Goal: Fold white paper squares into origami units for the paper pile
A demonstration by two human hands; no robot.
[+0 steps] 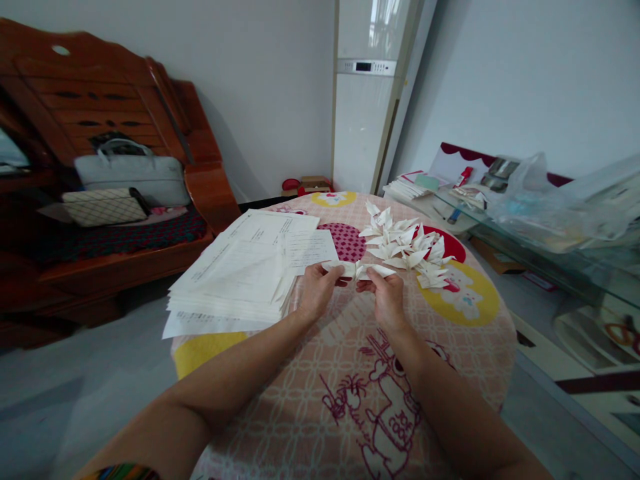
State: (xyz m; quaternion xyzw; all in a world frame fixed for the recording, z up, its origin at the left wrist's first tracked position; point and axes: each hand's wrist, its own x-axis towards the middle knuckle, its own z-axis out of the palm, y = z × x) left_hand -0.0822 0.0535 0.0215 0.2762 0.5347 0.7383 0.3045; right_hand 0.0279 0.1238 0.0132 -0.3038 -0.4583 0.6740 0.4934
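Observation:
Over the middle of the round table, both hands hold one small piece of folded white paper (369,272) between them. My left hand (320,288) is closed, pinching its left end between thumb and fingers. At the right end, my right hand (386,292) grips it the same way, thumb on top. The paper stretches sideways between them, with a crease near its middle. Several folded paper cranes (400,241) lie in a cluster beyond my right hand. Left of my left hand sits a stack of printed paper sheets (235,273).
A patterned cloth (300,407) covers the table. To the right, a glass-topped stand (530,233) carries a clear plastic bag (530,193) and papers. A wooden bench (90,260) with a grey bag (135,177) stands left. A tall white air conditioner (367,113) is behind.

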